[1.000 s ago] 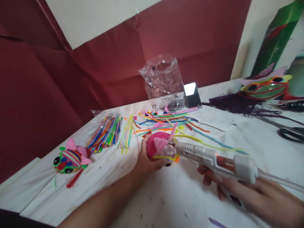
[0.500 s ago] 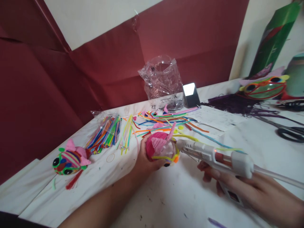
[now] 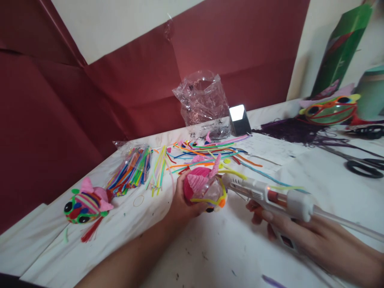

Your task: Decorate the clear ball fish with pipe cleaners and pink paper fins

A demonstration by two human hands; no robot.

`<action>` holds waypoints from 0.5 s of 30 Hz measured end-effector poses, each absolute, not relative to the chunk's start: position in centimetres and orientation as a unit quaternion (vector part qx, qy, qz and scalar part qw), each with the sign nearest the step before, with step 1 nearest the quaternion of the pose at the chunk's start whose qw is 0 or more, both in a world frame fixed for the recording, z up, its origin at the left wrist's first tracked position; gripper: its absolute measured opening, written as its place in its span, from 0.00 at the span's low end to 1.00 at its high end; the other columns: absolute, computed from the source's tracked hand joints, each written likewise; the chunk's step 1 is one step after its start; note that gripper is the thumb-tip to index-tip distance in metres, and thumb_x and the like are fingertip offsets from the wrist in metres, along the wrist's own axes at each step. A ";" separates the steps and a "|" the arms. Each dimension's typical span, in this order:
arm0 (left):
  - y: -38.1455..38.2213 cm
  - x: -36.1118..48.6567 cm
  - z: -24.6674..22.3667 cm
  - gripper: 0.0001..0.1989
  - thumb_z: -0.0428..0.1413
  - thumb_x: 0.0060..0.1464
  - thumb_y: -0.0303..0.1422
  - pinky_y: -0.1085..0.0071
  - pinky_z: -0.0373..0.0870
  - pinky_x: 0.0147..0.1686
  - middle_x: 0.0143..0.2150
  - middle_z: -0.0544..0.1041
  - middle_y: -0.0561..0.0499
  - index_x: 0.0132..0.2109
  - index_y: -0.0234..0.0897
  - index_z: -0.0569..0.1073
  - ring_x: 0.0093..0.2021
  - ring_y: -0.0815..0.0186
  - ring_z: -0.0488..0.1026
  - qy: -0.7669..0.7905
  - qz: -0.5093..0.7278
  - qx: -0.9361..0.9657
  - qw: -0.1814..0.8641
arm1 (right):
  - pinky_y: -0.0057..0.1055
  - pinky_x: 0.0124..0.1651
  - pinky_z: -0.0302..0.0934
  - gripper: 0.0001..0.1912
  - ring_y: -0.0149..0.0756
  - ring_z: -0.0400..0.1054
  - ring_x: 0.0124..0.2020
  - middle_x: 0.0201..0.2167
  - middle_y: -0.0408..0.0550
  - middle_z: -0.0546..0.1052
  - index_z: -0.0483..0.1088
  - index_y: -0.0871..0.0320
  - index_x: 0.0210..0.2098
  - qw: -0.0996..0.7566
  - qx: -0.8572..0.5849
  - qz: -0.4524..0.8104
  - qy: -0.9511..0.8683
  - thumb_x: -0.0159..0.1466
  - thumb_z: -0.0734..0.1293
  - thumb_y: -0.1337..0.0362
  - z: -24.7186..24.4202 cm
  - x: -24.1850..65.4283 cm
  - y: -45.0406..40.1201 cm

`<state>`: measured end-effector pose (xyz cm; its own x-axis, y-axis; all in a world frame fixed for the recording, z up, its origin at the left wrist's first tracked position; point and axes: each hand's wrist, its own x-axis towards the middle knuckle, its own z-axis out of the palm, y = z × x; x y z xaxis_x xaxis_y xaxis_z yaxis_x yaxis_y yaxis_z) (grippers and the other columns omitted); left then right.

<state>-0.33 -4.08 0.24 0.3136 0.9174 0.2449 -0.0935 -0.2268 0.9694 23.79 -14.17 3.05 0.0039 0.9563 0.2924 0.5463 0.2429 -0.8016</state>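
My left hand (image 3: 181,204) is closed around a pink fish-like craft (image 3: 199,184) with pink fins, a yellow pipe-cleaner edge and an orange tip. The craft is held over the white table, and part of it looks clear. My right hand (image 3: 303,236) grips a white hot glue gun (image 3: 258,190) with a small orange light and a long clear glue stick at its rear. The gun's nozzle points left and meets the craft's upper right side; whether it touches cannot be made out.
A finished-looking colourful fish (image 3: 85,202) lies at left beside bagged pipe cleaners (image 3: 132,170). Loose pipe cleaners (image 3: 207,152) spread behind the craft. Farther back stand a clear bag (image 3: 204,100) and a phone (image 3: 240,122). Scissors (image 3: 364,166) and another craft (image 3: 330,112) are at right.
The glue gun and my right hand have shifted slightly left, nozzle closer over the craft. My left hand still holds the craft. The whole view has moved slightly.
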 end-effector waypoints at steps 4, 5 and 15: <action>-4.2 -0.3 0.3 0.48 0.71 0.33 0.39 0.52 0.68 0.55 0.56 0.71 0.42 0.61 0.43 0.59 0.58 0.46 0.68 0.334 0.482 0.615 0.526 | 0.33 0.26 0.72 0.25 0.42 0.75 0.25 0.25 0.48 0.80 0.76 0.52 0.30 0.427 -0.562 0.236 -0.668 0.63 0.57 0.42 2.6 24.0 -14.2; -4.2 -0.3 0.3 0.48 0.71 0.33 0.39 0.53 0.69 0.54 0.56 0.71 0.42 0.61 0.43 0.59 0.58 0.47 0.68 0.335 0.481 0.613 0.530 | 0.33 0.27 0.72 0.25 0.42 0.75 0.25 0.25 0.48 0.80 0.76 0.53 0.30 0.426 -0.561 0.240 -0.668 0.63 0.57 0.43 2.4 24.1 -14.1; -4.0 -0.3 0.0 0.48 0.72 0.33 0.38 0.54 0.71 0.51 0.55 0.72 0.42 0.60 0.42 0.58 0.56 0.47 0.69 0.335 0.478 0.608 0.538 | 0.33 0.33 0.74 0.23 0.41 0.76 0.31 0.31 0.51 0.80 0.77 0.56 0.40 0.378 -0.537 0.309 -0.688 0.65 0.59 0.45 0.9 25.2 -14.4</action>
<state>-0.28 -4.03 0.00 0.3187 0.9216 0.2215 -0.1077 -0.1969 0.9745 25.19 -14.42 0.92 -0.1375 0.9725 0.1881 0.5057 0.2322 -0.8309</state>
